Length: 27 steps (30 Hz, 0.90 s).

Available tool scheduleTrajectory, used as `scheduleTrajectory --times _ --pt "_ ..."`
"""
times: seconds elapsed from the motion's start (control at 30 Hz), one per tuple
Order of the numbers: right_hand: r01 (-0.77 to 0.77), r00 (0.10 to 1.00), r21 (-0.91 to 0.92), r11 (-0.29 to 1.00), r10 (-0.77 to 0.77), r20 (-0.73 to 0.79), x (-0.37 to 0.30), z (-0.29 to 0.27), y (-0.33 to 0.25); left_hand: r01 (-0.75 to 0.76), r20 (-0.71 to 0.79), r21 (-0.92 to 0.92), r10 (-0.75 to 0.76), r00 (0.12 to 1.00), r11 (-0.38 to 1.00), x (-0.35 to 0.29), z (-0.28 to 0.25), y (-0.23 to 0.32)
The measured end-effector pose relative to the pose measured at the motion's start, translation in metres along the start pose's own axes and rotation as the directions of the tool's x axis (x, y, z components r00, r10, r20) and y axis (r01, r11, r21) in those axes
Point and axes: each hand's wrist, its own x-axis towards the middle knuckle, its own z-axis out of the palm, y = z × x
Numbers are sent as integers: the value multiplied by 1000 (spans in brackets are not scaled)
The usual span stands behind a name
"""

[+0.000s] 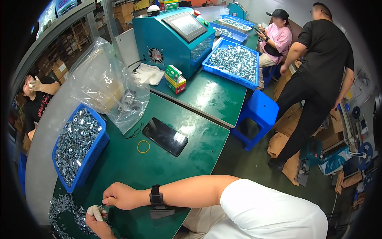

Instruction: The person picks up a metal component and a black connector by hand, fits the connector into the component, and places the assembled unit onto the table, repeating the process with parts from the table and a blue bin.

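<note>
My right hand [121, 196] reaches across to the lower left, its thumb and forefinger closed in a pinch; what they hold is too small to make out. Just below it, my left hand [97, 220] has pale coverings on its fingers, which are curled together around a small dark metal part [103, 207]. The fingertips of both hands nearly meet. Beside my left hand, a loose pile of small metal parts [61, 207] spreads over the green tabletop [131, 171]. Behind the pile stands a blue basket [92, 156] heaped with short shiny metal parts.
A black phone [165, 136] and a yellow rubber band [143, 146] lie mid-table. Farther back are a clear plastic bag [131, 105], white gloves [147, 74], a small box [175, 79], a teal machine [171, 42] and a filled blue tray [229, 75]. A blue stool [260, 105] and several people are nearby.
</note>
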Motion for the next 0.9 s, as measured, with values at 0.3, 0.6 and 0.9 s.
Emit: scheduleTrajectory --times 0.3,0.6,0.9 --pt "32 996 -21 999 -30 81 6 18 6 -2 28 46 1 1000 999 -7 -18 11" --pt "-108 991 -17 994 109 74 20 84 13 -60 60 5 60 996 998 -11 -73 2" --pt "-158 985 44 986 154 71 18 113 -6 95 -74 -133 -105 992 987 -14 -113 2"
